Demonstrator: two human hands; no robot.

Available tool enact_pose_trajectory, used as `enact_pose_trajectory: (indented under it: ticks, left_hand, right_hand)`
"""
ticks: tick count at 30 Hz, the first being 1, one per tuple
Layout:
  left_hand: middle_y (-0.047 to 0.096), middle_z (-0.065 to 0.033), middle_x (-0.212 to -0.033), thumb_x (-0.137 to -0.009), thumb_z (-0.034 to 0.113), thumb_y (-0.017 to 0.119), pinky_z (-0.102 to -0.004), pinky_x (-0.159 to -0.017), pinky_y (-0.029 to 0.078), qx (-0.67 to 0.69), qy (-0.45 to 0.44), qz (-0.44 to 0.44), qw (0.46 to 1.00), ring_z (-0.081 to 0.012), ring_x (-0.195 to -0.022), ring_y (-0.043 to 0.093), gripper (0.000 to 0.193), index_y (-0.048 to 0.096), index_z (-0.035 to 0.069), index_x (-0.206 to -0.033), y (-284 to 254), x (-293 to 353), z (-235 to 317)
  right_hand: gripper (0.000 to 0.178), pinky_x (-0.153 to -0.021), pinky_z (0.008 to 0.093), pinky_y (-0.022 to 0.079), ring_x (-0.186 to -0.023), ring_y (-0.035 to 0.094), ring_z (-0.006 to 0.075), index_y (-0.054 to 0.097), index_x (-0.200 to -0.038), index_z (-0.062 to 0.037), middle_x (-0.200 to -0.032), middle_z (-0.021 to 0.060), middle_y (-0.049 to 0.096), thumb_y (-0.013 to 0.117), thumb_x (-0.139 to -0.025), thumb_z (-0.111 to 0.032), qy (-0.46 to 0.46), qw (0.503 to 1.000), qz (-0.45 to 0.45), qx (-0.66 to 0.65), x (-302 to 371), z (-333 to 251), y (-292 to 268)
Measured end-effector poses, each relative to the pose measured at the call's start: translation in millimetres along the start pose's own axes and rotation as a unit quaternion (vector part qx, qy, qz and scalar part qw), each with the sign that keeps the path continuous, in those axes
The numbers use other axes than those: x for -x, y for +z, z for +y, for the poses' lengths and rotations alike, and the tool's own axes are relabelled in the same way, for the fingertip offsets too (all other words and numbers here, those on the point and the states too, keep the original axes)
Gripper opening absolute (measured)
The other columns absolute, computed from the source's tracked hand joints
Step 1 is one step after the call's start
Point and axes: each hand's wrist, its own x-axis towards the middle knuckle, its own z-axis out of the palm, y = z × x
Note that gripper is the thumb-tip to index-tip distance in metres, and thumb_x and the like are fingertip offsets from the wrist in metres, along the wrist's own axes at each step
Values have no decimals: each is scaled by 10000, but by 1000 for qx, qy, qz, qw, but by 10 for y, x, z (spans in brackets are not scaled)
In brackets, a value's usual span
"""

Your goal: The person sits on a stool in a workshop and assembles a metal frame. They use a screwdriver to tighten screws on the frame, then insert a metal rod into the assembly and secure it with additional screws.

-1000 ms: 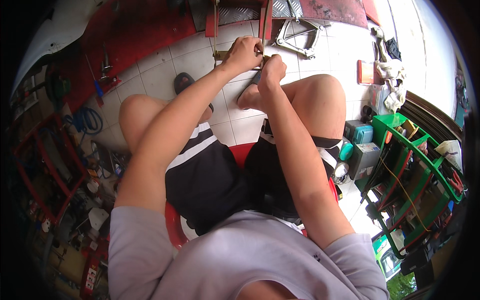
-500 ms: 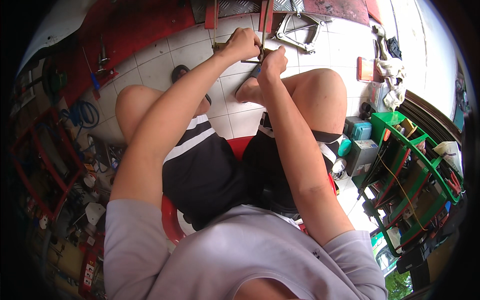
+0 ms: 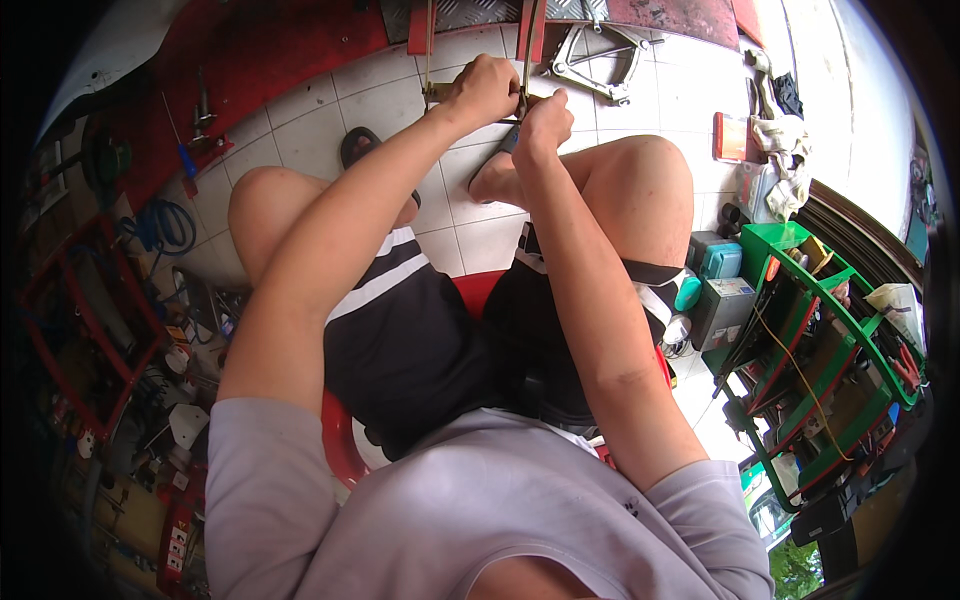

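Out in front of me, my left hand [image 3: 484,90] is closed at a brass-coloured metal crosspiece [image 3: 438,91]. This piece joins two thin upright metal rods [image 3: 528,50] that run to the red platform's edge. Close beside it on the right, my right hand [image 3: 546,124] is closed too, its fingers curled and thumb up, near the lower end of the right rod. A short dark thin bar [image 3: 509,121] shows between the hands. Whatever the fingers grip is hidden behind them.
A red platform [image 3: 290,55] spans the far side, with a blue-handled screwdriver [image 3: 187,160] on it. A silver metal frame [image 3: 600,68] lies on the white tiles. On the right stands a green tool rack [image 3: 785,240]; a blue hose [image 3: 165,228] coils at left.
Both hands stay almost in place, with a slight shift of the right one. The dark thin bar between them shows shorter and sits a little differently.
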Motion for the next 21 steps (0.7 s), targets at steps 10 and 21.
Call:
enact_pose_trajectory:
  ticks: [10,21]
  left_hand:
    - [651,-207,-709,-671,56,661,-382,-642,518,9,13,-2,1000,-335,-648,647,133,706,-8,-780,0,-23,15]
    - [616,-201,-721,-650,36,652,-423,-651,488,-4,49,25,999,-370,-697,606,81,630,-29,-692,70,23,-40]
  right_hand:
    - [602,-684,349,476,-692,598,218,673,-814,88,-776,155,649,320,-945,-381,-3,1000,-23,-6,-56,40,-14]
    - [557,-803,419,477,-808,647,320,693,-804,93,-836,211,679,367,-892,-350,23,999,-7,-26,-41,9,-35]
